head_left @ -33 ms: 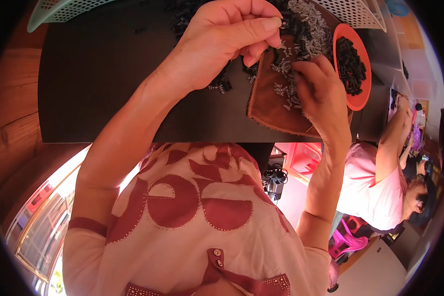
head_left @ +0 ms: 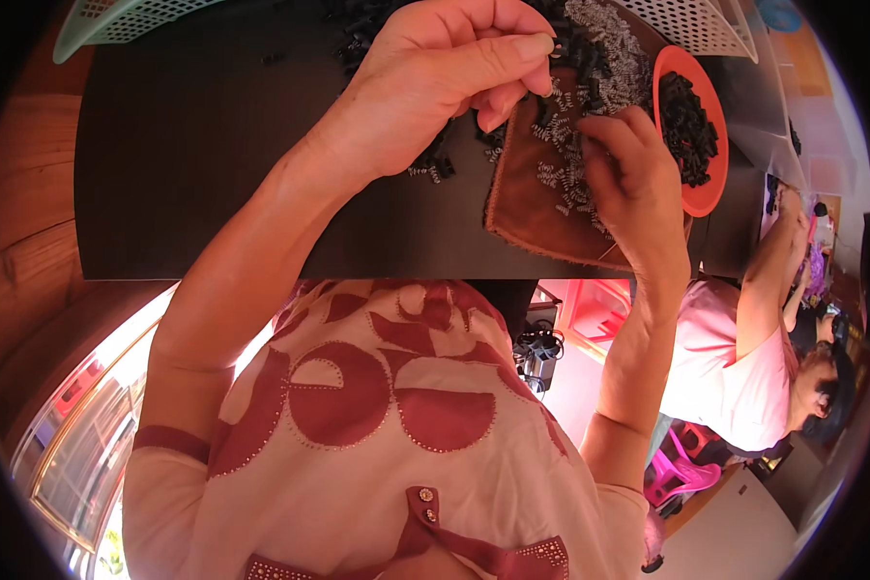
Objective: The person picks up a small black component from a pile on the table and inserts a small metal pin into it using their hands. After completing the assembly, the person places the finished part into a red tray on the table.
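My left hand [head_left: 454, 82] is raised above the dark table [head_left: 213, 164], thumb and forefinger pinched together. A small black piece [head_left: 557, 45] shows at those fingertips. To its right, my right hand [head_left: 638, 179] hovers low over a brown cloth [head_left: 527, 198], its fingers curled toward the thumb. Whatever may be between these fingertips is too small to make out. Small metal springs [head_left: 554, 179] lie loose on the cloth beside them, and a dense heap of springs [head_left: 614, 63] is further back. Black small parts [head_left: 353, 43] are piled behind and beneath my left hand.
An orange-red bowl [head_left: 709, 188] of black parts stands right of my right hand. A pale green perforated basket [head_left: 116, 24] and a white one [head_left: 696, 24] edge the far side. Another person [head_left: 735, 358] sits at the right, arms stretched forward.
My right hand has shifted slightly to the right, away from the loose springs. My left hand keeps its pinch in the same place.
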The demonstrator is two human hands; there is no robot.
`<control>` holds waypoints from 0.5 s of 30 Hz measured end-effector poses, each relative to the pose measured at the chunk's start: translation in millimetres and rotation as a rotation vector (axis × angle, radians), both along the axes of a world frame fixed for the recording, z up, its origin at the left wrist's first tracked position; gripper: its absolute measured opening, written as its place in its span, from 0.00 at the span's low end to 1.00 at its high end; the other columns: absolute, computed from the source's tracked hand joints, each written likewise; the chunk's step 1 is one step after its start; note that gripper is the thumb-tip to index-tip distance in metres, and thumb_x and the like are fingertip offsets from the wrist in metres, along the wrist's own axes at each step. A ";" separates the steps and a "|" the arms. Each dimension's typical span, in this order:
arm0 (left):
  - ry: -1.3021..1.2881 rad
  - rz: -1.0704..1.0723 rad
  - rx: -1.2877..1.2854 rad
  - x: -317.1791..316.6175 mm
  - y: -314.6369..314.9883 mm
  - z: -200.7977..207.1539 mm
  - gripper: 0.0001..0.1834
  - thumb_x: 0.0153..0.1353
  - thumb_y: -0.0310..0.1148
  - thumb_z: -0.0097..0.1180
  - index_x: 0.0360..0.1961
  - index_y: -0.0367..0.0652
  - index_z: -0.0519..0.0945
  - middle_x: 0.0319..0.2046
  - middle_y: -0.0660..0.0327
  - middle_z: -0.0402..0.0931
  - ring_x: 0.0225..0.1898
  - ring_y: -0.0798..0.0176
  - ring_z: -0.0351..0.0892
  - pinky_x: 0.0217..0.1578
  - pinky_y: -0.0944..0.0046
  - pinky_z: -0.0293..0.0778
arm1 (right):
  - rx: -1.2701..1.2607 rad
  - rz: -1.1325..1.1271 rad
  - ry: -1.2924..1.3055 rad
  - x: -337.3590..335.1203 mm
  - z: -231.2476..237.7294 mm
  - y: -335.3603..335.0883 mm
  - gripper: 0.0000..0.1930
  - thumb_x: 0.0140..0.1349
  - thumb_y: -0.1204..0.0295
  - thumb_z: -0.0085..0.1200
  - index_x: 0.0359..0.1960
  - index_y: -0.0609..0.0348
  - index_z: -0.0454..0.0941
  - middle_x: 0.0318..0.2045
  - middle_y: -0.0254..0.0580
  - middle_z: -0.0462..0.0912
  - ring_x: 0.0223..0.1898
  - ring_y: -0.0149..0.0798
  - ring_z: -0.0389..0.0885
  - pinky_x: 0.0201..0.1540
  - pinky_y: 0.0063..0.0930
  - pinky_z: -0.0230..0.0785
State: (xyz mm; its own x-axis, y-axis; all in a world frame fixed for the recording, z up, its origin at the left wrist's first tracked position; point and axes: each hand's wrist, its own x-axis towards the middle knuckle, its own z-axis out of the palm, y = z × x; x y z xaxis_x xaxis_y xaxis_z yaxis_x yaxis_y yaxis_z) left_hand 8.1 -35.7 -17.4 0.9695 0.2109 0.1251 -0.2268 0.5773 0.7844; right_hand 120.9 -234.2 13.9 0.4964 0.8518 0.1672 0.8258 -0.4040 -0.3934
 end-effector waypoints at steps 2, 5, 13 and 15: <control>0.093 0.013 -0.047 -3.2 -3.4 10.8 0.11 0.69 0.31 0.53 0.45 0.34 0.74 0.32 0.57 0.79 0.25 0.74 0.72 0.25 0.74 0.68 | 0.051 -0.039 -0.047 5.8 0.0 3.1 0.07 0.60 0.75 0.55 0.40 0.55 0.81 0.33 0.42 0.76 0.32 0.50 0.79 0.33 0.39 0.71; 0.059 -0.037 -0.051 -0.2 -0.2 3.6 0.11 0.69 0.32 0.54 0.45 0.33 0.74 0.32 0.57 0.79 0.24 0.73 0.72 0.25 0.74 0.68 | 0.046 -0.003 -0.108 15.1 -1.2 12.5 0.07 0.61 0.74 0.55 0.40 0.55 0.81 0.33 0.42 0.76 0.33 0.49 0.79 0.34 0.40 0.71; 0.078 0.002 -0.055 -3.9 -0.7 10.0 0.12 0.69 0.34 0.53 0.44 0.34 0.75 0.31 0.58 0.79 0.23 0.73 0.72 0.24 0.74 0.68 | -0.048 0.052 -0.168 20.2 -2.8 21.7 0.10 0.61 0.76 0.55 0.45 0.57 0.80 0.33 0.44 0.74 0.33 0.49 0.76 0.36 0.37 0.68; 0.149 0.026 -0.056 -4.0 -0.4 10.8 0.12 0.69 0.34 0.53 0.44 0.34 0.75 0.30 0.58 0.79 0.23 0.73 0.72 0.24 0.74 0.67 | -0.076 0.025 -0.221 20.7 -0.3 21.5 0.11 0.61 0.76 0.54 0.45 0.58 0.80 0.33 0.44 0.74 0.34 0.50 0.77 0.37 0.37 0.68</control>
State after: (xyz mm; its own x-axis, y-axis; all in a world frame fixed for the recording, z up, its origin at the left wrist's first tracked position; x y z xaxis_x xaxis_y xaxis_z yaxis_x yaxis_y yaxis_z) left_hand 4.1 -36.1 -6.6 0.9705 0.2390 -0.0323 -0.1260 0.6166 0.7771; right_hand 141.6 -212.7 13.6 0.4335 0.8777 0.2042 0.8986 -0.4041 -0.1709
